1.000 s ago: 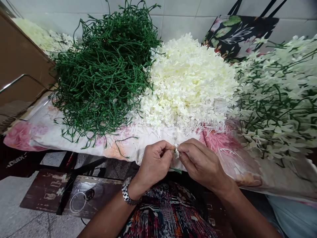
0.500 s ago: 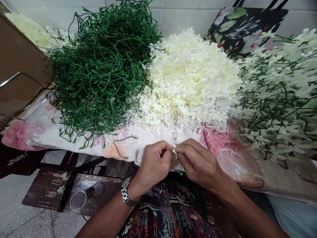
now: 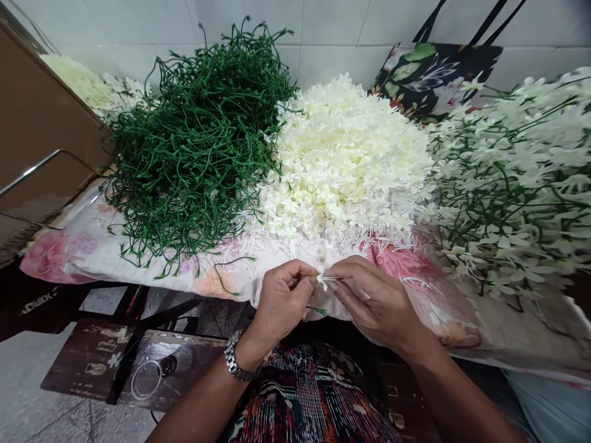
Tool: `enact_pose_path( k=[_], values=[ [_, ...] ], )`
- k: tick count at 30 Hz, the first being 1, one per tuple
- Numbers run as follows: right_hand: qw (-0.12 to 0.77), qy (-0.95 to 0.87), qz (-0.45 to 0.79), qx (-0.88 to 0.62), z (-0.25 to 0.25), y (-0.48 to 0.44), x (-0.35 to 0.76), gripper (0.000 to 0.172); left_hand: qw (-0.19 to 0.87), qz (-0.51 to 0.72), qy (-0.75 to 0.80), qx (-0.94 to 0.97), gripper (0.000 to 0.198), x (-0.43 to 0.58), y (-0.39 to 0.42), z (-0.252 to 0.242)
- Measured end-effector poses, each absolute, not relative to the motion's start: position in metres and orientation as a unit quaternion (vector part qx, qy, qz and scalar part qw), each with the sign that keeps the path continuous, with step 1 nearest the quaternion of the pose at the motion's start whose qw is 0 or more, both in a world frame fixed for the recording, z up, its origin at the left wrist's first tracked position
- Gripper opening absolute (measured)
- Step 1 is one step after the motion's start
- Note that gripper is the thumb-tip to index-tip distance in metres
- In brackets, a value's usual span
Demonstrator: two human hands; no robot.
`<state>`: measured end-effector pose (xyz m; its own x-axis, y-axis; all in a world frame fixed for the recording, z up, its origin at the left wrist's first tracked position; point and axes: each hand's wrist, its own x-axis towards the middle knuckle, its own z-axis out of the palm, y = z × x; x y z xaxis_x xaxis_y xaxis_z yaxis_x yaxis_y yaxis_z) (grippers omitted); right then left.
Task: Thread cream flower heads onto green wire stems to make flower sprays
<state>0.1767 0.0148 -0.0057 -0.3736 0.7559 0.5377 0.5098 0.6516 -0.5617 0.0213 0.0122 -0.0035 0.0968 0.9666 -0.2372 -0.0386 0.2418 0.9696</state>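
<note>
In front of my lap, my two hands meet at the fingertips. My left hand (image 3: 287,298) is closed in a pinch on a green artificial stem (image 3: 317,311), whose end pokes out below the fingers. Between the hands sits a small white artificial flower (image 3: 322,280). Thin pale strands run from it into the thumb and fingers of my right hand (image 3: 376,298), which is pinched shut. The fingers hide how flower and stem meet. Beyond the hands lie a heap of green stems (image 3: 198,135) and a heap of cream-white blossoms (image 3: 346,160).
Flowers on green stems (image 3: 517,178) are piled at the right. A floral cloth (image 3: 170,280) covers the work surface. At left stand a cardboard box (image 3: 50,117) and a metal wire frame (image 3: 37,169). A dark floral bag (image 3: 438,77) leans on the tiled wall. Lower left is a brown wooden bench (image 3: 87,357).
The fingers of my right hand have drawn slightly back from the left, baring the flower and its thin strands. The green stem's end has shifted left. The head view has tilted a little.
</note>
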Motion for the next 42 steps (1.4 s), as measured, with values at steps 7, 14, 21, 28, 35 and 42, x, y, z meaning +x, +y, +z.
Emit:
enact_pose_path(
  k=[7, 14, 21, 28, 35, 42],
  values=[
    [0.427, -0.777, 0.163, -0.433, 0.002, 0.006, 0.179, 0.011, 0.527, 0.476, 0.508, 0.487, 0.006, 0.020, 0.006, -0.002],
    [0.416, -0.780, 0.169, -0.436, 0.005, 0.006, 0.170, 0.005, 0.426, 0.467, 0.504, 0.588, 0.011, 0.018, 0.000, -0.007],
    [0.417, -0.774, 0.206, -0.430, 0.000, 0.010, 0.170, 0.005, 0.366, 0.446, 0.509, 0.639, 0.013, 0.020, 0.005, -0.012],
    [0.419, -0.768, 0.238, -0.421, -0.006, 0.015, 0.171, 0.007, 0.382, 0.448, 0.520, 0.619, 0.015, 0.021, 0.007, -0.014],
    [0.418, -0.773, 0.243, -0.411, -0.006, 0.017, 0.171, 0.008, 0.400, 0.442, 0.520, 0.611, 0.014, 0.019, 0.008, -0.016],
    [0.415, -0.771, 0.234, -0.422, -0.004, 0.017, 0.169, 0.009, 0.392, 0.447, 0.519, 0.615, 0.014, 0.019, 0.008, -0.016]
  ],
)
